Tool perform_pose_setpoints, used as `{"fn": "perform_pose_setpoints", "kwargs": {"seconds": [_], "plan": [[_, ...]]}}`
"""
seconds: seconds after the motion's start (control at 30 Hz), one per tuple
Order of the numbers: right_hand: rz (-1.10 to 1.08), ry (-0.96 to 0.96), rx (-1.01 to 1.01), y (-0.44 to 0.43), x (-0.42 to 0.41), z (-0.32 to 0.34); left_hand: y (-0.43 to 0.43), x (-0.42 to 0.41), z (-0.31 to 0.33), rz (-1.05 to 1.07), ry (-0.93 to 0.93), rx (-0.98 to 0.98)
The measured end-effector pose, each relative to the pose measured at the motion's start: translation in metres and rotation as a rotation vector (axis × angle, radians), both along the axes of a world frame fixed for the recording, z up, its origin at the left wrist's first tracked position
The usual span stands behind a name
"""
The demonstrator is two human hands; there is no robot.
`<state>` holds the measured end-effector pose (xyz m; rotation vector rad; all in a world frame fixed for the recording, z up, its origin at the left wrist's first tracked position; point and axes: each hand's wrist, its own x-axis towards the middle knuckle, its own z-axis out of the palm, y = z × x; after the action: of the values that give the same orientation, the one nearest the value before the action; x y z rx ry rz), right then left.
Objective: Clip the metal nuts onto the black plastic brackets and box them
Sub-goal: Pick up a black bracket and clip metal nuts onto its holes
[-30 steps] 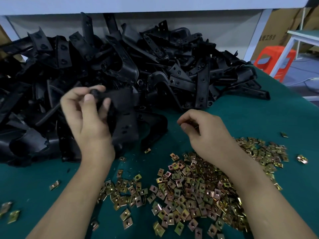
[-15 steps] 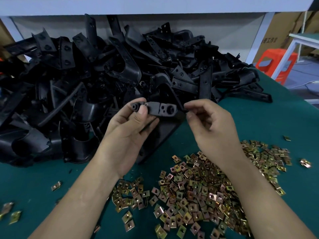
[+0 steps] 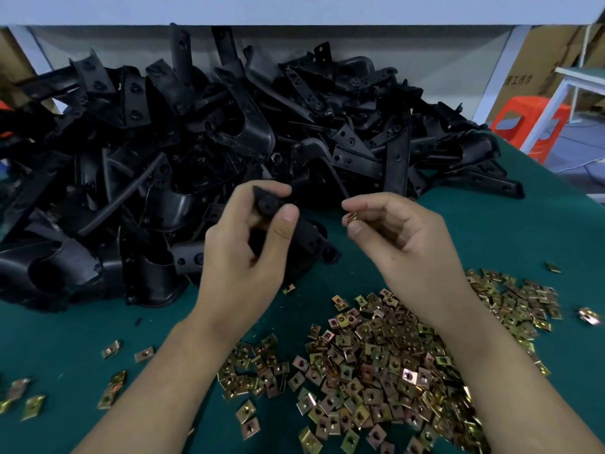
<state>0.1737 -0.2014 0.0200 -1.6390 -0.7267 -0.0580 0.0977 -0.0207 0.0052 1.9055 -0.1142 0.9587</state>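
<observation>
The left hand (image 3: 248, 247) is closed around one black bracket (image 3: 296, 232), thumb pressed on its upper face, with the bracket's lower end sticking out to the right over the green table (image 3: 491, 231). Just right of it, apart, the right hand (image 3: 402, 244) pinches a single brass-coloured nut (image 3: 352, 218) between thumb and forefinger, other fingers curled. A big bracket pile (image 3: 229, 152) fills the far left; loose nuts (image 3: 376, 365) lie spread near, under the right forearm.
</observation>
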Motion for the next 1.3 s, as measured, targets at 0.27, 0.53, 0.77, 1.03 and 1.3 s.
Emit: {"fn": "perform_pose_setpoints", "kwargs": {"seconds": [0.27, 0.53, 0.77, 1.03, 1.3], "plan": [[0.095, 0.144, 0.057, -0.001, 0.000, 0.001, -0.003, 0.001, -0.006, 0.017, 0.112, 0.091], [0.129, 0.234, 0.049, 0.002, 0.000, -0.002, -0.001, 0.003, -0.012, -0.011, 0.179, 0.085], [0.214, 0.340, 0.091, 0.003, 0.000, -0.003, -0.002, 0.004, -0.012, -0.013, 0.207, 0.075], [0.194, 0.276, 0.046, 0.004, -0.004, -0.003, 0.002, 0.005, -0.013, -0.091, 0.241, 0.043], [0.084, 0.342, 0.033, 0.005, -0.002, -0.006, 0.002, 0.004, -0.010, -0.200, 0.313, 0.033]]}}
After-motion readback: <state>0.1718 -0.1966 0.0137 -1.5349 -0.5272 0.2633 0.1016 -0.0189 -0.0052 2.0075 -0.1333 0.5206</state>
